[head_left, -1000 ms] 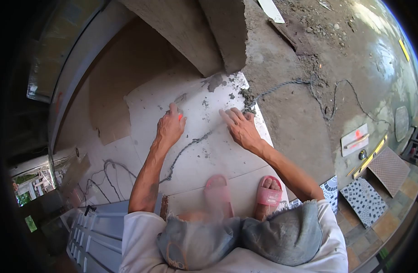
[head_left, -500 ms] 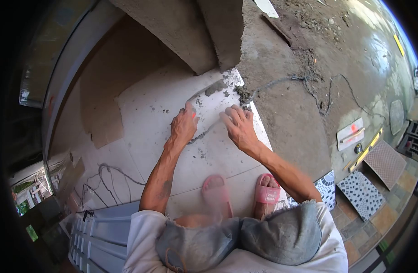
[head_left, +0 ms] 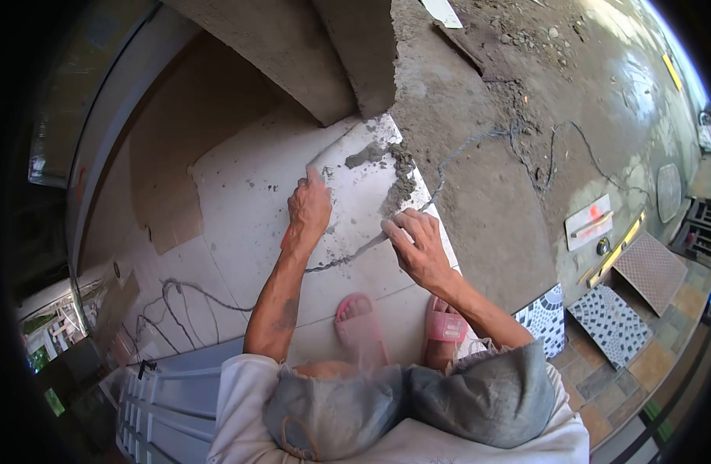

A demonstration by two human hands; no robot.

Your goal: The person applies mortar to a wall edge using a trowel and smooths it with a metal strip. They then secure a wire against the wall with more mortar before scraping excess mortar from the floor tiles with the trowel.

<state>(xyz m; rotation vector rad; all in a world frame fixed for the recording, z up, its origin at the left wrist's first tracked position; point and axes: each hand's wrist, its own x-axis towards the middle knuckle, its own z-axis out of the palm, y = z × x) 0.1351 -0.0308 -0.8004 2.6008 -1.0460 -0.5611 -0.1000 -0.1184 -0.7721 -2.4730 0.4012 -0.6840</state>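
Note:
My right hand [head_left: 423, 246] is closed around a grey twisted cord [head_left: 347, 258], holding it just above the white tiles. The cord runs left beneath my left forearm and up onto the cement floor on the other side. My left hand [head_left: 309, 207] is a fist over the tiles, with a bit of orange [head_left: 284, 236] showing beside the wrist; most of what it grips is hidden. Wet grey mortar [head_left: 400, 182] lies smeared along the edge of the white tile floor [head_left: 239, 201], in front of both hands.
A concrete pillar [head_left: 324, 62] rises ahead. Brown cardboard [head_left: 166, 193] covers tiles on the left. To the right are a plastering trowel [head_left: 589, 224], a yellow spirit level [head_left: 618, 251] and patterned tiles [head_left: 610, 325]. My pink sandals [head_left: 446, 326] stand on the floor.
My right hand has moved down toward me, and the cord has come off the mortar toward my feet. My left hand has shifted slightly left, its orange piece now by the wrist.

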